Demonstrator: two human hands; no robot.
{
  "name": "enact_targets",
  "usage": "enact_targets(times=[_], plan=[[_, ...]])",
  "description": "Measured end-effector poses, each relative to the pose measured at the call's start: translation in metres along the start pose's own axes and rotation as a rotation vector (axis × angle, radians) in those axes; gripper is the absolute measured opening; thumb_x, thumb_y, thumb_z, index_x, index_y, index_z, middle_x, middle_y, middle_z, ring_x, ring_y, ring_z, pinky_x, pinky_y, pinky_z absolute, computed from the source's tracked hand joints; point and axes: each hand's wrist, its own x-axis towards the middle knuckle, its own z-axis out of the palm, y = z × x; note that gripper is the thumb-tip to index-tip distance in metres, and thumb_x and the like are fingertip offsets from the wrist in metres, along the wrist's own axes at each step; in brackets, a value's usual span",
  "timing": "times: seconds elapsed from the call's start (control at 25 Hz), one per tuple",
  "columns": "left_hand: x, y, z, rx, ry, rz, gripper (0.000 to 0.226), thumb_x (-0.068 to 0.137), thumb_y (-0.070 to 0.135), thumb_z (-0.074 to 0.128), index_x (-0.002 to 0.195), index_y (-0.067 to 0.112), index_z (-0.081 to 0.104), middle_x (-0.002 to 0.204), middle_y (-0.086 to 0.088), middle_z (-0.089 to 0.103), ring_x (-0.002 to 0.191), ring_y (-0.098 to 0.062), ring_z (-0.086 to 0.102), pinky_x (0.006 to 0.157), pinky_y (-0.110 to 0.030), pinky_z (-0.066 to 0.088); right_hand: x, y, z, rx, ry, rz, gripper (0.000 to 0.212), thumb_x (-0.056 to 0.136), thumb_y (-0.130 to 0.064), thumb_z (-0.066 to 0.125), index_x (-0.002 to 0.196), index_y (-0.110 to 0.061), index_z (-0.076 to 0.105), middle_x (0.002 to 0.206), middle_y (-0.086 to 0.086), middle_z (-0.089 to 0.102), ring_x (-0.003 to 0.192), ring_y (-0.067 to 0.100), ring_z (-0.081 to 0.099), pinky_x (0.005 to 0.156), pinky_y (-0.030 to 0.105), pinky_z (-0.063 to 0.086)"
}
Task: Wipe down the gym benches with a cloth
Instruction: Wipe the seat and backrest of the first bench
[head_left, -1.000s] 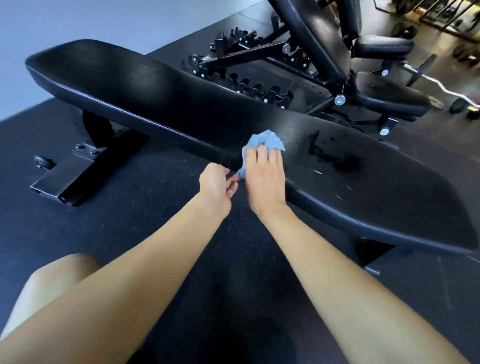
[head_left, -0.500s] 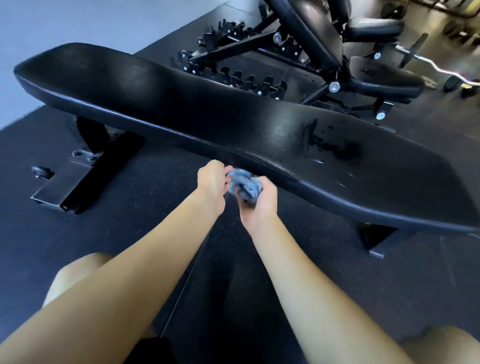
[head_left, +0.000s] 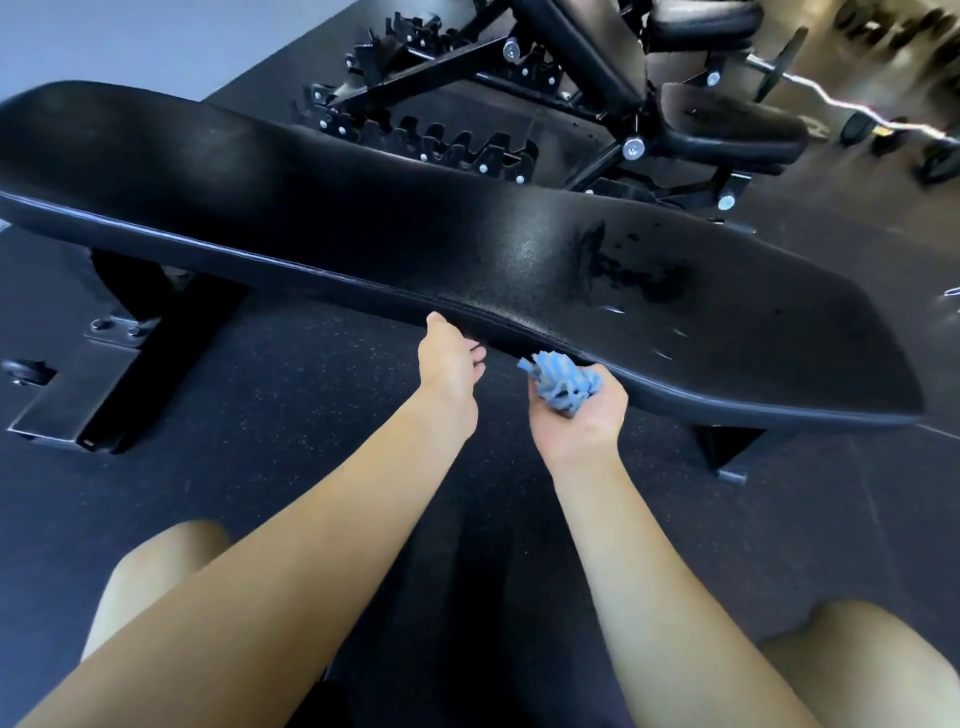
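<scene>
A long black padded flat bench (head_left: 322, 208) runs across the view from upper left to right, with wet smears on its right part. My right hand (head_left: 579, 415) is palm up just below the bench's near edge, holding a bunched blue cloth (head_left: 563, 382). My left hand (head_left: 449, 364) is a little to the left of it, fingers loosely apart and holding nothing, its fingertips at the bench's near edge. The two hands are apart.
Behind the flat bench stands a black adjustable bench (head_left: 727, 124) with a toothed steel frame (head_left: 457, 140). A curl bar (head_left: 852, 109) lies at the upper right. The bench's foot plate (head_left: 67, 400) sits on the dark rubber floor at left. My knees show at the bottom.
The cloth came off the bench top and down in front of its near edge. My right hand turned palm up with it, and my left hand let go and drew away.
</scene>
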Motion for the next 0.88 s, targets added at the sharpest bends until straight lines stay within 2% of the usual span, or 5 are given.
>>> enact_targets(times=[0.2, 0.4, 0.56, 0.8, 0.88], plan=[[0.012, -0.015, 0.005, 0.103, -0.051, 0.002, 0.067, 0.105, 0.059, 0.027, 0.096, 0.007, 0.07, 0.084, -0.004, 0.076, 0.097, -0.023, 0.069, 0.103, -0.036, 0.048, -0.004, 0.039, 0.024, -0.272, -0.108, 0.19, 0.011, 0.08, 0.006, 0.049, 0.075, -0.004, 0.054, 0.07, 0.013, 0.063, 0.064, 0.025, 0.063, 0.069, 0.032, 0.055], [0.008, -0.028, 0.015, 0.163, -0.061, 0.001, 0.08, 0.099, 0.07, 0.02, 0.15, 0.013, 0.044, 0.145, -0.007, 0.056, 0.136, -0.026, 0.05, 0.12, -0.046, 0.031, -0.01, 0.002, 0.007, -0.198, 0.027, 0.001, 0.038, 0.072, 0.011, 0.037, 0.059, -0.021, 0.021, 0.058, 0.0, 0.022, 0.05, 0.017, 0.026, 0.056, 0.027, 0.035], [-0.007, -0.035, 0.028, 0.165, -0.146, -0.022, 0.076, 0.101, 0.068, 0.023, 0.148, 0.012, 0.044, 0.124, -0.006, 0.064, 0.118, -0.023, 0.058, 0.118, -0.044, 0.035, -0.006, -0.038, -0.011, -0.094, 0.142, -0.121, 0.04, 0.074, 0.011, 0.031, 0.058, -0.023, 0.016, 0.066, -0.002, 0.012, 0.056, 0.016, 0.014, 0.056, 0.025, 0.027], [0.003, -0.034, 0.032, 0.22, -0.113, -0.011, 0.068, 0.1, 0.066, 0.032, 0.138, 0.014, 0.055, 0.095, -0.004, 0.074, 0.111, -0.024, 0.064, 0.111, -0.042, 0.042, -0.016, 0.011, 0.013, -0.409, 0.065, 0.025, 0.043, 0.081, 0.008, 0.033, 0.049, -0.02, 0.025, 0.048, -0.002, 0.024, 0.044, 0.014, 0.024, 0.054, 0.024, 0.024], [0.004, -0.036, 0.035, 0.276, -0.118, 0.0, 0.069, 0.101, 0.065, 0.03, 0.142, 0.013, 0.051, 0.116, -0.005, 0.071, 0.119, -0.025, 0.06, 0.113, -0.041, 0.039, -0.009, 0.004, 0.011, -0.456, 0.044, 0.057, 0.043, 0.086, 0.007, 0.036, 0.052, -0.018, 0.036, 0.052, 0.001, 0.033, 0.045, 0.014, 0.032, 0.052, 0.024, 0.03]])
